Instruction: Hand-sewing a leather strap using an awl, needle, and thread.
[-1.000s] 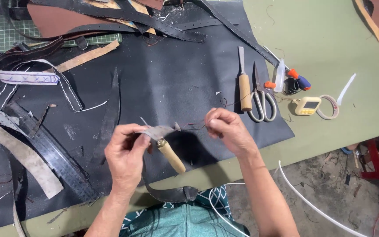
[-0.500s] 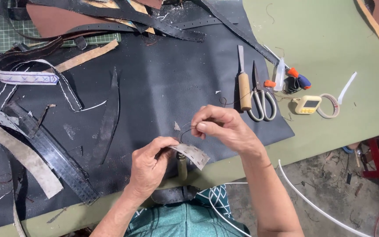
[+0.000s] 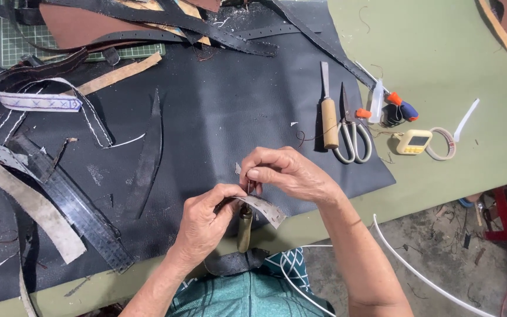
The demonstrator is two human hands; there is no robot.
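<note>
Pinching a perforated leather strip, the left hand has swung its wooden-handled awl downward; the right hand now grips what is perhaps a needle at the strip.

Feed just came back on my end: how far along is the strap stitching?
Done: the pale strap end already shows punched holes. In hand: the left hand pinches it while the right hand holds a needle at it. Left: no finished stitches are visible; scissors lie unused.
</note>
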